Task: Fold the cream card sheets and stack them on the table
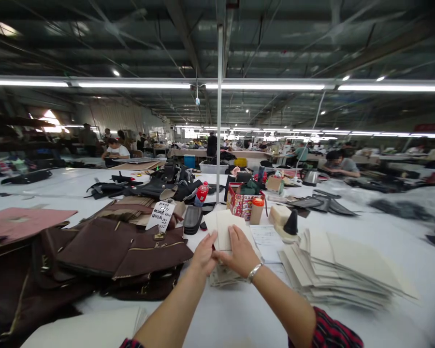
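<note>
Between my two hands are a few flat cream pieces, card or stiff cloth, fanned slightly apart. My left hand grips their left edge, thumb on top. My right hand closes on them from the right, with its fingers lying over the upper face. Directly beneath, partly hidden by my hands, is a small stack of similar cream pieces. A larger, loosely fanned pile of cream sheets lies to the right. Written papers rest just beyond my right hand.
Dark brown leather bags with a handwritten tag cover the table's left side. Farther off stand a red-capped bottle, a patterned box, an orange-lidded cup and a black cone. A white pole rises behind.
</note>
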`<state>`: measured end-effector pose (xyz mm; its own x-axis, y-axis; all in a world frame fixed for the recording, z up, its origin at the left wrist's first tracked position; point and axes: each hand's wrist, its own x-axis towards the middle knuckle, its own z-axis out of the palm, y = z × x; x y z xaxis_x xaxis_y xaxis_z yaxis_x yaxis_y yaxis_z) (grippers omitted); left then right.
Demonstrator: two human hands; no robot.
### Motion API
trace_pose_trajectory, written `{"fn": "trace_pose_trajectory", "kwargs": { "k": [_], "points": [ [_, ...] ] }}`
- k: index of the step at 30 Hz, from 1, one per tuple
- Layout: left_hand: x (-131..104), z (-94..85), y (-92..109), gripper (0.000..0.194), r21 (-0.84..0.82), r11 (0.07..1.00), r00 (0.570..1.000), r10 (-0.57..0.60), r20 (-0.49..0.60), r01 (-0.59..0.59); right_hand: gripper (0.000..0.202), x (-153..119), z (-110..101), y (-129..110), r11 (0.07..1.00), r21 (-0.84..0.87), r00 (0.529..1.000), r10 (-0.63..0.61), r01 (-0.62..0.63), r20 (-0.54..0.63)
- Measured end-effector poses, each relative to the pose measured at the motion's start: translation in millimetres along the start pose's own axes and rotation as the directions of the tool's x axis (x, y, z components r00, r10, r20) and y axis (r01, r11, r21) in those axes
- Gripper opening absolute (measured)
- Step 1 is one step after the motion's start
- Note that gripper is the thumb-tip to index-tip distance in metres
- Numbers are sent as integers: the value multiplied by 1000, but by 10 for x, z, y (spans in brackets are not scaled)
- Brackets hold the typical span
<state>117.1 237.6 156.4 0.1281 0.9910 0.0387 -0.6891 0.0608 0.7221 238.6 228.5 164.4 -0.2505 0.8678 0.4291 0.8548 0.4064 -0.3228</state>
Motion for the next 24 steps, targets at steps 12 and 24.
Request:
{"fn": "trace_pose_trajectory", "kwargs": {
  "k": [12, 24],
  "points": [
    [22, -65, 144, 36, -21, 1000, 999, 1, -42, -2, 44, -173, -138, -110, 962, 114, 968, -241, 248, -77],
    [-498, 471, 60, 37, -59, 992, 981, 118, 157, -110, 58, -202, -403, -470, 942, 336, 875, 179, -20, -449]
  ]
}}
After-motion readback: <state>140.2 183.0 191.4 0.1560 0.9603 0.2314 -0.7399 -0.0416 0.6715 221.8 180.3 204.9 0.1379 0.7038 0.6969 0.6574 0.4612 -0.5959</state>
